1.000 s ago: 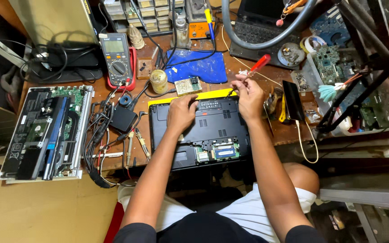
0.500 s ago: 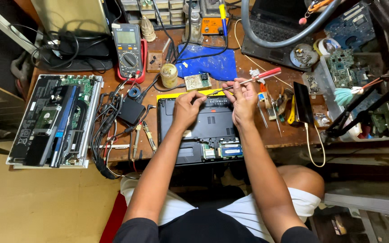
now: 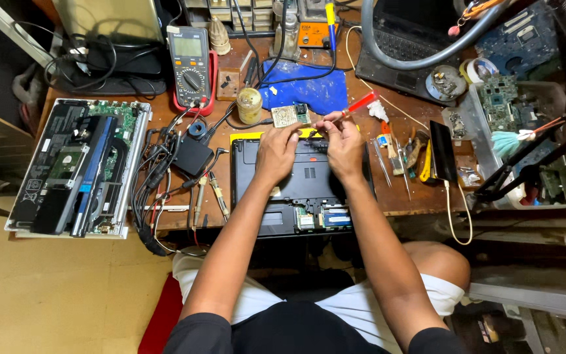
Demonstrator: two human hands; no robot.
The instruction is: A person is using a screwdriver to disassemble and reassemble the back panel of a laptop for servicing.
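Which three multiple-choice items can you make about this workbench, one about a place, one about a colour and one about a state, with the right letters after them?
1. Where does the multimeter lie?
A. at the far side of the table, left of the blue mat
B. on the floor
C. on the person's lap

2. What colour is the handle of the screwdriver in the right hand?
A. green
B. red
C. white

3. In what state is the black laptop under the hands?
A. lid up, screen lit
B. wrapped in a bag
C. bottom up, a hatch open with boards showing

Right letters: A, it lies beyond the cables; B, the red handle sticks out beyond the fingers; C, green boards show near the front edge.
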